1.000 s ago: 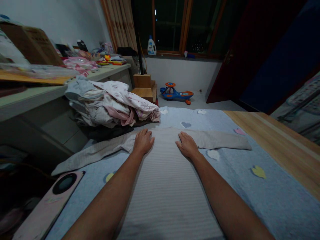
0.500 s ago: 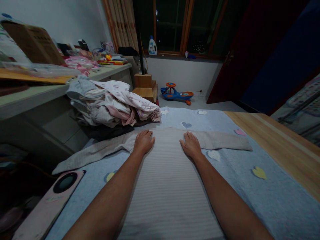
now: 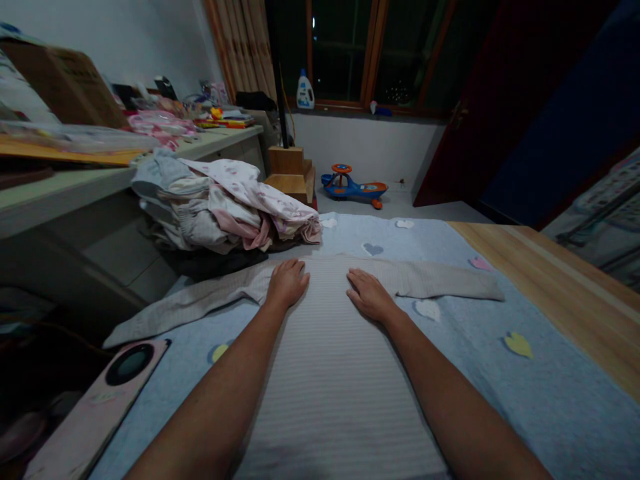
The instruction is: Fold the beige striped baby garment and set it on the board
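A pale striped long-sleeved shirt point(image 3: 335, 373) lies spread out flat, its sleeves stretched to both sides. My left hand point(image 3: 289, 283) rests palm down on its left part near the shoulder, fingers extended. On the right part of the chest lies my right hand point(image 3: 369, 295), also palm down with the fingers stretched out. Neither hand grips the cloth. Beneath the shirt is a light blue blanket point(image 3: 480, 380) with hearts and clouds on it. A pink phone point(image 3: 95, 413) lies by the left sleeve's end.
A heap of clothes point(image 3: 225, 207) sits beyond the left sleeve. The cluttered desk point(image 3: 235, 139) runs along the left side. Bare wood point(image 3: 565, 287) borders the blanket on the right. A blue and orange ride-on toy point(image 3: 355, 187) stands on the floor by the wall.
My right hand has slid left across the shirt, from near the right shoulder toward the middle of the chest. My left hand has stayed in place.
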`<action>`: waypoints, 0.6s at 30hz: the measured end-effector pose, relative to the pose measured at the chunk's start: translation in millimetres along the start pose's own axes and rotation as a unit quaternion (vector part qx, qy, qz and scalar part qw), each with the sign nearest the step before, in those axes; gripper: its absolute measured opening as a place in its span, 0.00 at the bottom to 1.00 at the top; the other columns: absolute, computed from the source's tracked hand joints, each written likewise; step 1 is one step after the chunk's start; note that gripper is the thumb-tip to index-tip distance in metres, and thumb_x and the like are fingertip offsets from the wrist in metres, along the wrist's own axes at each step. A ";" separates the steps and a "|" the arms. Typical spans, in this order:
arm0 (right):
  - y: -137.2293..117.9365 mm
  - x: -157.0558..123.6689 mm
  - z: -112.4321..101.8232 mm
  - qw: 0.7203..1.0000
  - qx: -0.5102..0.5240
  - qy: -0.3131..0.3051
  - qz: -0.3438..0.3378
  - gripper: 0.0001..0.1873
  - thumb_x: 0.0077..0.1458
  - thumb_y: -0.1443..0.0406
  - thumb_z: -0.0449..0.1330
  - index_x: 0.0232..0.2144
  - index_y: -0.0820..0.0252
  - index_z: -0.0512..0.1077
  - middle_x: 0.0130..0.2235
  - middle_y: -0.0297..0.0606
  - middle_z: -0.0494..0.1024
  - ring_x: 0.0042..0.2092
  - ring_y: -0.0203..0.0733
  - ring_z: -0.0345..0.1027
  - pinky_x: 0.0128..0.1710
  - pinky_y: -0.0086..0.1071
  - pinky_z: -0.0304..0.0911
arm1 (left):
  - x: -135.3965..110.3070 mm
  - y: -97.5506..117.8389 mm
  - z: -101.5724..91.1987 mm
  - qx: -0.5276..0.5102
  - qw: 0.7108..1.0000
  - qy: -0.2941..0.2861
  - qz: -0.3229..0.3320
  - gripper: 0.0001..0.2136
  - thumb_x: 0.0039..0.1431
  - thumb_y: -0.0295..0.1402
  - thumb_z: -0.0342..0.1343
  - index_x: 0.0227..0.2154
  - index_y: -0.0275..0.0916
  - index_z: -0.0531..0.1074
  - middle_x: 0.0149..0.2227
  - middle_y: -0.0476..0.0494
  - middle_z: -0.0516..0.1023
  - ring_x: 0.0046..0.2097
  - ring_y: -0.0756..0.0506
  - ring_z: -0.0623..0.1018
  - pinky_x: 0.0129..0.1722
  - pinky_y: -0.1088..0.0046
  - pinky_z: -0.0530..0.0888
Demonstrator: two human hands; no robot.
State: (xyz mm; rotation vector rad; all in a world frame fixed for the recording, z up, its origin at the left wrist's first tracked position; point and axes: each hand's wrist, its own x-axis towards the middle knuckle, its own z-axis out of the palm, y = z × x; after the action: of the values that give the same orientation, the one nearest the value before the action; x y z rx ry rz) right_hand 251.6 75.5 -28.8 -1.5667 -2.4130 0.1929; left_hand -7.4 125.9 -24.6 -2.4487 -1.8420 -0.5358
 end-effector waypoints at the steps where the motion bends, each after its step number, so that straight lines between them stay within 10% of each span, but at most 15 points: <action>1: -0.6 0.0 -1.0 1.000 -0.006 -0.005 0.005 0.28 0.65 0.59 0.51 0.64 0.66 0.61 0.68 0.51 0.59 0.69 0.49 0.51 0.67 0.45 0.47 | 0.0 0.0 -0.2 0.002 1.000 -0.001 0.000 0.18 0.64 0.38 0.49 0.52 0.38 0.73 0.57 0.36 0.74 0.59 0.39 0.71 0.60 0.60 0.65; 18: -2.8 0.5 -6.3 0.996 -0.037 -0.023 0.078 0.31 0.67 0.53 0.49 0.66 0.62 0.59 0.70 0.51 0.54 0.70 0.53 0.45 0.67 0.46 0.44 | -1.7 1.4 -2.2 0.009 1.000 -0.005 0.012 0.17 0.64 0.36 0.49 0.51 0.39 0.74 0.56 0.36 0.74 0.59 0.39 0.70 0.61 0.60 0.65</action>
State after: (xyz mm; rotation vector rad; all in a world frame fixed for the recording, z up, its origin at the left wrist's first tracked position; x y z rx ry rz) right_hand 250.7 74.6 -22.0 -1.8047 -2.3567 0.1711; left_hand -7.1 123.4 -22.8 -2.4624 -1.8099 -0.5048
